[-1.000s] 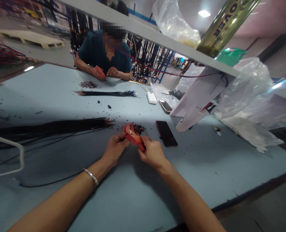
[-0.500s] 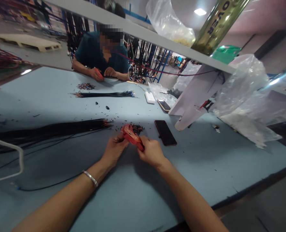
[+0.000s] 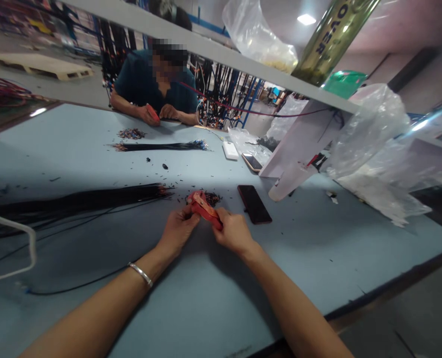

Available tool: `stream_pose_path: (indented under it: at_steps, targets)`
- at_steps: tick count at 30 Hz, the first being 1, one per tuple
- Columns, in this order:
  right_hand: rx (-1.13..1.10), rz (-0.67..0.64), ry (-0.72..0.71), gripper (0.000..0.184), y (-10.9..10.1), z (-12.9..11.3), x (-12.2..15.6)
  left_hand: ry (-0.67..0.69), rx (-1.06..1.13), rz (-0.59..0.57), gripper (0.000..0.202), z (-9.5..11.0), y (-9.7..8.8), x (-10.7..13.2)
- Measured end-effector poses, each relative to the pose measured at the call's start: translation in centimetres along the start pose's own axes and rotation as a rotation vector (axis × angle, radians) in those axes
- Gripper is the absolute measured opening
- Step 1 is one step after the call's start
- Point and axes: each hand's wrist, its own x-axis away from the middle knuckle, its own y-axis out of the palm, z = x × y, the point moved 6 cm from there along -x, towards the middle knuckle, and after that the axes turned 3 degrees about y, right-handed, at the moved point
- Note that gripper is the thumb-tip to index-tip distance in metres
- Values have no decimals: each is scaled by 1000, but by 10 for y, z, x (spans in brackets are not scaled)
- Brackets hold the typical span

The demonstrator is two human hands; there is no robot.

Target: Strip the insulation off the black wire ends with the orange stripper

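Note:
My right hand (image 3: 236, 233) is wrapped around the handles of a red wire stripper (image 3: 206, 208), whose head points away to the left. At that head, my left hand (image 3: 178, 228) is closed in a pinch. A thin black cable (image 3: 82, 287) runs from a blue-tipped end on the table, passes behind my left wrist and leads toward those fingers; its held end is hidden by the hand and the tool. Just behind the stripper lies a pile of small dark and copper-coloured clippings (image 3: 212, 199). A bundle of black cables (image 3: 94, 199) stretches out to the left.
Right of the tool lies a dark phone (image 3: 255, 205), near a shelf support (image 3: 299, 139) and plastic bags (image 3: 370, 134). Across the table (image 3: 336, 283) a co-worker (image 3: 157, 84) holds a red tool. Another cable bundle (image 3: 161, 146) lies between us. A white bent rod (image 3: 32, 243) stands left.
The whole view has shifted slightly. Both hands stay at the stripper, with only a slight change in the tool's tilt.

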Motion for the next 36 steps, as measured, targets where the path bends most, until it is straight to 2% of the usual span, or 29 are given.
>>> stream_pose_path:
  at_steps: [3, 6, 11, 14, 20, 27, 31, 36]
  targets:
    - [-122, 57, 30, 18, -9, 7, -1, 21, -65, 47, 20, 1, -3, 2]
    - [-407, 85, 68, 12, -21, 15, 1, 84, -109, 63, 18, 6, -3, 5]
    - [-1229, -173, 189, 24, -12, 17, 14, 125, -146, 83, 17, 12, -4, 9]
    - [-1465, -260, 223, 30, -3, 15, 25, 137, -156, 88, 16, 14, -6, 10]
    - [-1581, -383, 242, 29, 11, 12, 34, 198, -185, 104, 17, 16, -11, 13]
    - [-1552, -400, 264, 30, 16, 18, 32, 197, -227, 143, 18, 20, -13, 15]
    - [-1662, -514, 254, 28, 22, 13, 34, 203, -263, 186, 18, 24, -18, 17]
    - [-1803, -605, 216, 30, 31, 5, 36, 200, -229, 227, 17, 17, -24, 15]
